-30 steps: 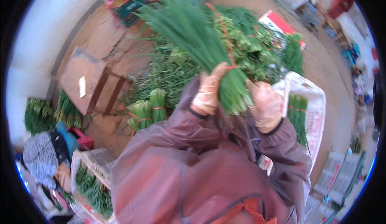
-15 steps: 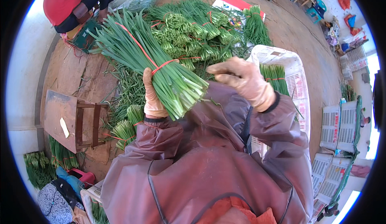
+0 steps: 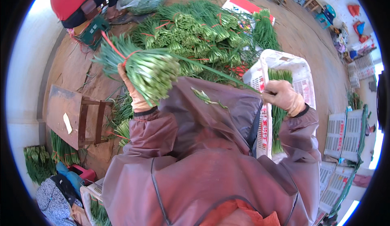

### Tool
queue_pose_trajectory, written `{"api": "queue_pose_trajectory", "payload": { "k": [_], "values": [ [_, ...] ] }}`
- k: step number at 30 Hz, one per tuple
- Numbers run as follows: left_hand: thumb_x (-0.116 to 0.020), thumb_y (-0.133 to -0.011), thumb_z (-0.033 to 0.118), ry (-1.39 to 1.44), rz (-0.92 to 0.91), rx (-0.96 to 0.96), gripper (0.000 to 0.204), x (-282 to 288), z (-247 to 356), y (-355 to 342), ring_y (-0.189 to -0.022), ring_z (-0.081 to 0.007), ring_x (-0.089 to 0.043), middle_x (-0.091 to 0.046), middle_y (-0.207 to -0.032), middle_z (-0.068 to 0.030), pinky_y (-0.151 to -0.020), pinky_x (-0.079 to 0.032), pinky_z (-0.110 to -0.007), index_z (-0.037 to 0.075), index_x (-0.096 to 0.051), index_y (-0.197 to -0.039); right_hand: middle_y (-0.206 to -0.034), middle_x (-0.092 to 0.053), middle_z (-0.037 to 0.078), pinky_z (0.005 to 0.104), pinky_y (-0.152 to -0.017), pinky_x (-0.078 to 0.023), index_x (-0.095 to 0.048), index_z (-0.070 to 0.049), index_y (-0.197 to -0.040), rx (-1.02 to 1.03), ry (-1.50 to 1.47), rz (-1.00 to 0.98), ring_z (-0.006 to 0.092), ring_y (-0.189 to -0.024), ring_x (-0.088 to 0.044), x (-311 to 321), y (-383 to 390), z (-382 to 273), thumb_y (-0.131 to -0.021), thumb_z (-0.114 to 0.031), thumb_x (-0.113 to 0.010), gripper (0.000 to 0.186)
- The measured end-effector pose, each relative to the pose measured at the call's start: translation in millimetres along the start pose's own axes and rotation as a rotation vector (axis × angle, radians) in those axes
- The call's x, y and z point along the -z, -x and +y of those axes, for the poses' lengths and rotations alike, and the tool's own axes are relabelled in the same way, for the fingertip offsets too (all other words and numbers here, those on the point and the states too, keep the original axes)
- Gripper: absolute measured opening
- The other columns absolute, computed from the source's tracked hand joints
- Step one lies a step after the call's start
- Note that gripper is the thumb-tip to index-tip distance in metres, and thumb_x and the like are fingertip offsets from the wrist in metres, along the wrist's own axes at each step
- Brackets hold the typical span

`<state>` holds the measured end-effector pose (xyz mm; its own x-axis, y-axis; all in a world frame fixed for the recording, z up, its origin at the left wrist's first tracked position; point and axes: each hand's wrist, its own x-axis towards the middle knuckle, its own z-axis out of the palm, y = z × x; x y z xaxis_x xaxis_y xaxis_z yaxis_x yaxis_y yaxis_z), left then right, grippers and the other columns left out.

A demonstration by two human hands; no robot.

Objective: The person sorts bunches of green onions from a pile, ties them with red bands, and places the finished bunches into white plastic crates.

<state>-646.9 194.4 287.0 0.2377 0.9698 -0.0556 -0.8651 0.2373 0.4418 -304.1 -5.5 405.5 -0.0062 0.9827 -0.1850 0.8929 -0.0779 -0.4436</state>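
Your left hand (image 3: 133,90) holds the green bundle (image 3: 158,72) from below. You can see your thumb close by the red band (image 3: 113,45), but your other fingers are hidden under the leaves. The bundle is out in front of you on your left side, and its pale cut ends face up toward you. It looks a bit heavy, maybe. The leafy end should be soft and floppy and bend easily, and the pale end looks stiffer. The stalks may be wet and slippery, and squeezing hard could bruise them. The best place to hold is right by the band, where they are all tied tight. Your right hand (image 3: 286,97) is closed, pinching the end of a single long leaf (image 3: 221,74). You can't tell if its other end is stuck in the bundle.

Half a second ago, the bundle was nearer your middle, with its cut ends pointing down and right. Now it is farther left and turned up. Your right hand had no leaf then; now it is farther right, over the white crate (image 3: 266,122).
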Motion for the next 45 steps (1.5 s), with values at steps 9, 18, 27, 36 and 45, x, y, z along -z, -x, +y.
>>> {"api": "queue_pose_trajectory", "payload": {
  "k": [9,18,27,36,45],
  "values": [
    [-0.039,-0.090,0.062,-0.441,-0.088,-0.229,0.066,21.6,6.0,2.9,-0.124,-0.0317,-0.043,-0.045,-0.137,-0.0096,-0.106,-0.031,-0.049,0.013,-0.046,-0.133,-0.083,-0.067,0.015,0.0398,-0.074,-0.052,-0.069,-0.009,-0.097,-0.088,0.112,0.025,0.0320,-0.080,-0.065,-30.2,-57.4,-0.2,-0.084,-0.031,-0.060,0.027],
    [-0.050,-0.090,0.052,-0.242,-0.058,0.308,0.062,-53.3,-70.7,35.2,-0.106,-0.0253,-0.057,-0.058,-0.119,-0.0124,-0.094,-0.046,-0.038,0.002,-0.050,-0.126,-0.136,-0.046,0.022,0.0344,-0.103,-0.038,-0.032,0.003,-0.140,0.236,-0.279,-0.006,0.0273,-0.122,-0.049,1.0,-122.7,-81.4,-0.073,-0.038,-0.076,0.090],
    [-0.064,-0.086,0.034,-0.256,-0.202,0.435,0.056,-105.2,-139.8,47.8,-0.114,-0.0227,-0.051,-0.053,-0.127,-0.0067,-0.098,-0.043,-0.039,0.007,-0.046,-0.132,-0.133,-0.047,0.017,0.0338,-0.103,-0.036,-0.015,-0.001,-0.146,0.199,-0.631,0.100,0.0229,-0.122,-0.046,-49.0,-69.1,-14.9,-0.061,-0.026,-0.085,0.113],
    [-0.057,-0.093,0.028,-0.608,-0.701,0.118,0.051,-177.3,-220.3,23.4,-0.118,-0.0209,-0.044,-0.042,-0.133,-0.0082,-0.100,-0.039,-0.043,0.010,-0.038,-0.136,-0.104,-0.060,0.028,0.0405,-0.081,-0.050,-0.020,0.002,-0.140,-0.029,-0.095,0.428,0.0376,-0.097,-0.061,7.5,61.7,69.3,-0.056,-0.032,-0.080,0.109],
    [-0.055,-0.093,0.032,-0.471,-0.492,0.836,0.045,-238.8,-326.9,32.4,-0.115,-0.0250,-0.049,-0.051,-0.128,-0.0096,-0.097,-0.040,-0.044,0.011,-0.047,-0.132,-0.102,-0.062,0.025,0.0366,-0.083,-0.051,-0.028,-0.001,-0.140,-0.666,-0.326,0.383,0.0312,-0.095,-0.063,-84.1,239.4,145.1,-0.050,-0.018,-0.080,0.105]
  ]
}}
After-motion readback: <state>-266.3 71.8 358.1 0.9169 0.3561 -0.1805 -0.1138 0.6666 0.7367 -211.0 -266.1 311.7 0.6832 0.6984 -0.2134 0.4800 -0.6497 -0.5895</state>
